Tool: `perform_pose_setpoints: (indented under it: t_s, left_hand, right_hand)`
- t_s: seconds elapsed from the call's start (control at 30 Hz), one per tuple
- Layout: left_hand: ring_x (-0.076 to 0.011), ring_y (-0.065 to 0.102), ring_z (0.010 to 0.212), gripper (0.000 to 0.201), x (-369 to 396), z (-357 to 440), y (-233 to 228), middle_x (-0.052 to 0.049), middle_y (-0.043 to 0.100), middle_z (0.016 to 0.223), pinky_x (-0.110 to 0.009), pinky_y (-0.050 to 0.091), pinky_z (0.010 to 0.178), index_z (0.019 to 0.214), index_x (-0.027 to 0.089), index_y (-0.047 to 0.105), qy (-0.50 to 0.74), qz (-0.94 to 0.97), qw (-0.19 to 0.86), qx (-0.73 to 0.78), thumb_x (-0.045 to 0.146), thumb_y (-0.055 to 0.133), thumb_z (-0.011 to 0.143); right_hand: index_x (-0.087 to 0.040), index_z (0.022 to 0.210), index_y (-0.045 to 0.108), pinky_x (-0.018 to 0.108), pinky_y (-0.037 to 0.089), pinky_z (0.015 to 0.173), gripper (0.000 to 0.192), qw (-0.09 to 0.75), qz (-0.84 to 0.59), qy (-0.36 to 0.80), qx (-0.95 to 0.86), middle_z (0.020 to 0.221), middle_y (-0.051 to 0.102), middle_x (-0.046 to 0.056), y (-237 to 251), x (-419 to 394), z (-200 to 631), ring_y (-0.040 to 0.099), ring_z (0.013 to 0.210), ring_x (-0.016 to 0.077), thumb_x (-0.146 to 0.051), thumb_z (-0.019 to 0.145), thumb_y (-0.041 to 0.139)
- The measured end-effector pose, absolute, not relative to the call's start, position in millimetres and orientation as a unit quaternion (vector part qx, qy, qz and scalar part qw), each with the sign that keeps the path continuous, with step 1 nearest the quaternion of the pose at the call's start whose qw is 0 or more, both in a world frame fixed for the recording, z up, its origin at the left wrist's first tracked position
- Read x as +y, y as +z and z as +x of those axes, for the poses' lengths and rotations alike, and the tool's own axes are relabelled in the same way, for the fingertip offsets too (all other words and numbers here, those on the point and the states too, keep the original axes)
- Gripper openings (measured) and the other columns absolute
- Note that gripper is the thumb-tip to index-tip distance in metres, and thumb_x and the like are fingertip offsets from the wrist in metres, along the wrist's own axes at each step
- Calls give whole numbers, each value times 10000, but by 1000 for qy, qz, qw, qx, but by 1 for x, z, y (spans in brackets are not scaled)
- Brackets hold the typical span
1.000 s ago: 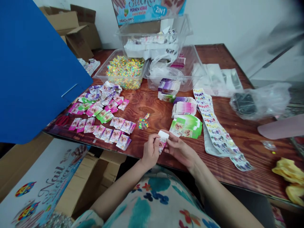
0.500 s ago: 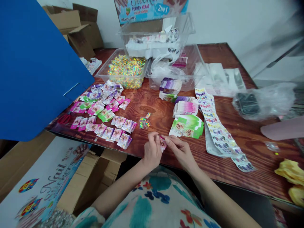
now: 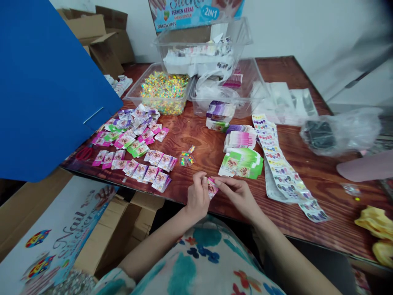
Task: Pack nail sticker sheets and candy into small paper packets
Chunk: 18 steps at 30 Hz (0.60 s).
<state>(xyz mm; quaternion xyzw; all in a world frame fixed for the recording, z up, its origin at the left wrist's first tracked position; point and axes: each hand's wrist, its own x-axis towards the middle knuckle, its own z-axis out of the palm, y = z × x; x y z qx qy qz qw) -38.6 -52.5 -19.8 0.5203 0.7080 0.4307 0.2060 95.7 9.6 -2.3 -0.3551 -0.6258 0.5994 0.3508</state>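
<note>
Near the table's front edge, my left hand (image 3: 198, 194) is closed on a small pink-and-white printed box (image 3: 212, 188). My right hand (image 3: 237, 194) pinches the upper right edge of that same box between thumb and fingers. Just beyond the hands lie a few small clear packets of colourful candy (image 3: 187, 158). To the right sits a fanned stack of green flat boxes (image 3: 242, 164), with pink ones (image 3: 241, 140) behind it. Rows of small filled-looking boxes (image 3: 150, 174) lie to the left, before a loose heap of similar boxes (image 3: 135, 127).
A clear bin of candy packets (image 3: 164, 92) stands at the back, beside stacked clear bins (image 3: 227, 92). A long sticker strip (image 3: 281, 168) runs down the right. A blue panel (image 3: 55, 90) blocks the left side. Red scissors (image 3: 84, 153) lie near it; cardboard boxes (image 3: 104, 233) stand below.
The pink-and-white box shows more of its front between my hands. My right hand has shifted slightly to the right along its edge. The things on the table have not moved.
</note>
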Motion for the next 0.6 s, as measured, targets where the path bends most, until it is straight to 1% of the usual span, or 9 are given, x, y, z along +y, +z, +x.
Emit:
perform_pose_setpoints:
  t_s: [0.07,0.17,0.27,0.37,0.43,0.6]
  left_hand:
    - [-180,638,675,221,-53,-38,-17,-34,652,813,-303,468,613,1130,213,427,437,513,217,706,319,295,988]
    - [-178,652,743,228,-56,-36,-15,-42,666,883,-303,487,652,1142,225,440,453,510,228,695,310,295,989]
    - [-183,653,806,230,-61,-35,-15,-51,670,941,-312,497,698,1135,230,457,462,501,207,702,295,291,989]
    - [-188,646,810,225,-66,-38,-17,-49,665,913,-315,493,702,1115,228,463,464,485,193,716,291,287,990]
    - [-183,640,791,220,-68,-41,-17,-46,658,891,-309,488,691,1097,226,463,469,468,191,725,290,280,993]
    - [-174,637,775,217,-72,-58,-14,-42,643,855,-306,492,705,1091,217,453,473,439,175,744,283,269,998]
  right_hand:
    - [-260,1033,763,342,566,776,241,369,-336,556,-665,923,759,55,-3,6,96,692,830,207,-379,855,651]
    - [-271,1083,744,347,570,792,249,388,-313,520,-694,1003,744,68,-8,-2,95,689,875,216,-348,873,636]
    - [-288,1140,717,362,556,868,269,392,-311,531,-684,1096,721,64,-16,-12,91,675,982,224,-331,904,596]
    - [-304,1192,687,350,538,903,297,391,-306,544,-676,1140,699,54,-21,-18,83,656,1031,216,-315,912,586]
    - [-296,1195,686,340,539,884,301,385,-298,550,-679,1120,698,56,-21,-18,75,659,1002,211,-316,910,590]
    - [-270,1141,719,322,550,802,281,358,-276,575,-682,973,712,53,-14,-11,53,663,879,192,-350,899,600]
